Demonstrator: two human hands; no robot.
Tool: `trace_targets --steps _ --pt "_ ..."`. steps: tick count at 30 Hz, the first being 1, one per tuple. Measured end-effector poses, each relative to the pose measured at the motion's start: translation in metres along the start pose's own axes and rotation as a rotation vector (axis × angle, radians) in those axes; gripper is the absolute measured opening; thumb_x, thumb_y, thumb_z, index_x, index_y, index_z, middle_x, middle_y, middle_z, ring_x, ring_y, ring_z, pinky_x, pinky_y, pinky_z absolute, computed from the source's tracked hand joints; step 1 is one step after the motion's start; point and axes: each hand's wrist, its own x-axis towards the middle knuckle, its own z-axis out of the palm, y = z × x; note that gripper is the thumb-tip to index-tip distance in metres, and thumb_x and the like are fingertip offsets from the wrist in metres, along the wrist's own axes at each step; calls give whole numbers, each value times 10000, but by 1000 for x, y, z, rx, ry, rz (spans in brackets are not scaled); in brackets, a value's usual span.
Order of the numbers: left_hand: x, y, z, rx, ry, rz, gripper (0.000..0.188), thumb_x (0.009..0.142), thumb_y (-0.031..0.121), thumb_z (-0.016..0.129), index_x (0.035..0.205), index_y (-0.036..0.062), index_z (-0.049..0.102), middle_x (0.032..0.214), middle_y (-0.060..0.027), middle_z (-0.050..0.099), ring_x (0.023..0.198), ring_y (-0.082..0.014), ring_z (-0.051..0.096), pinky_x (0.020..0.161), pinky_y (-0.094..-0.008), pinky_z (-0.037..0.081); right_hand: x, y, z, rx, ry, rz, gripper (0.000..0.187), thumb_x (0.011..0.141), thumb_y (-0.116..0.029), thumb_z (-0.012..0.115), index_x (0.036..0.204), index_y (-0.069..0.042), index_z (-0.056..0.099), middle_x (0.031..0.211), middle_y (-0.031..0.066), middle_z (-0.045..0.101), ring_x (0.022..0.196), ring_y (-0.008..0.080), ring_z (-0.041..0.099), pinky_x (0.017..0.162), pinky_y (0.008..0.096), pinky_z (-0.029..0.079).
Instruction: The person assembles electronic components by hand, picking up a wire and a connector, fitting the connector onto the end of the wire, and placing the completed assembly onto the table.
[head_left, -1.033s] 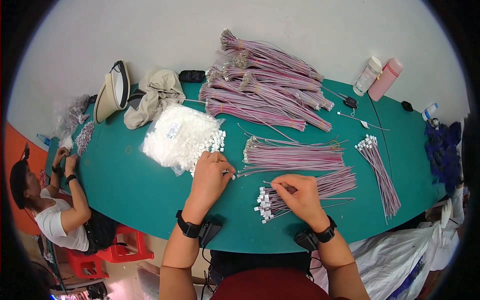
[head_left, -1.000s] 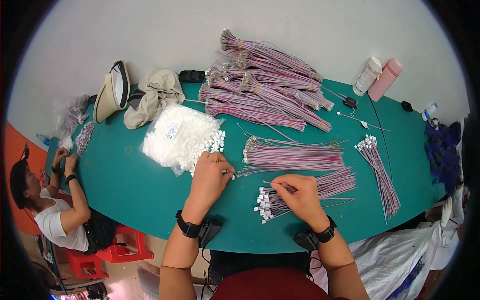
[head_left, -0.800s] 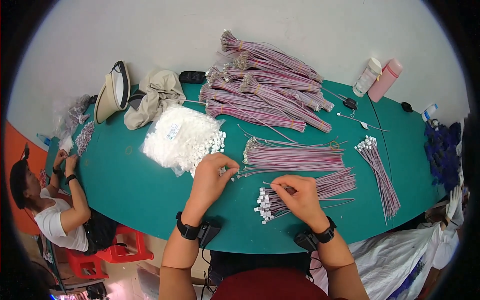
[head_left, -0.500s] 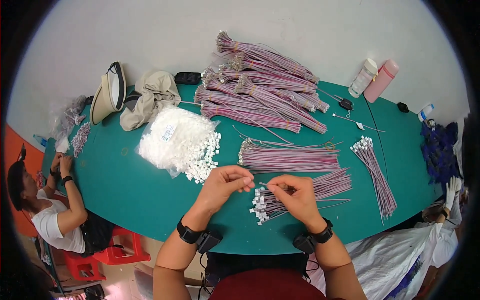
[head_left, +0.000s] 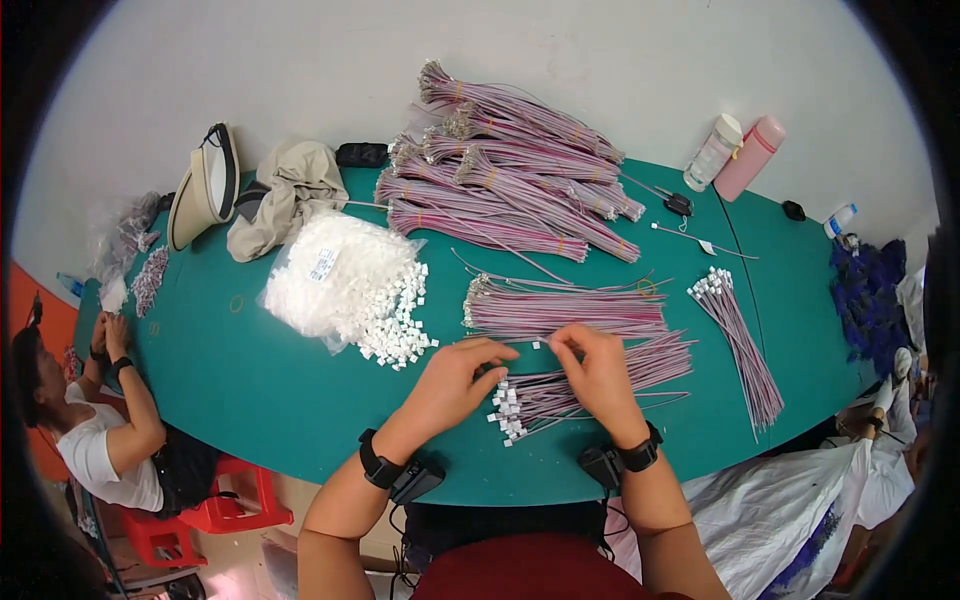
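Note:
My right hand (head_left: 597, 372) is pinched on a thin wire, most of it hidden by the fingers. Just off the fingertips shows a small white connector (head_left: 536, 345), apparently at the wire's end. Left of it, my left hand (head_left: 460, 378) has its thumb and fingers apart with nothing seen between them. Under the right hand lies a bundle of pinkish-grey wires with white connectors (head_left: 508, 408) on their left ends. Just beyond both hands lies another wire bundle (head_left: 570, 308), with no white connectors on its left ends.
A plastic bag of white connectors (head_left: 325, 275) spills loose ones (head_left: 395, 335) on the green table (head_left: 300, 400). Tied wire bundles (head_left: 520, 180) are piled behind. Another connector-ended bundle (head_left: 740, 355) lies right, bottles (head_left: 750, 160) stand at the back, and a person (head_left: 110, 430) sits left.
My left thumb and fingers have parted. The right hand has moved slightly away from me, and a white connector now shows by its fingertips. The whole view has shifted a little.

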Motion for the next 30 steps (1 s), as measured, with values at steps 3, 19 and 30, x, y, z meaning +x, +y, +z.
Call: trace_targets --steps 3,19,30 --pt "2 -2 7 -10 16 -11 273 830 19 682 1102 34 671 982 -99 659 760 -202 640 687 -300 519 -2 -3 5 3 -60 -23 81 853 -32 646 888 31 610 775 180 638 666 331 624 613 388 478" --pt "12 -16 18 181 33 107 202 774 7 714 972 45 702 862 -78 603 692 -219 622 629 -313 505 -6 -11 12 119 -83 19 62 869 -30 637 895 16 605 719 179 640 630 324 644 561 381 474" --pt "6 -16 2 -170 90 -177 67 872 43 683 925 4 687 921 -60 701 770 -139 665 664 -264 522 -10 -10 2 151 -275 84 46 869 -22 627 876 21 614 723 154 675 599 278 658 554 338 493"
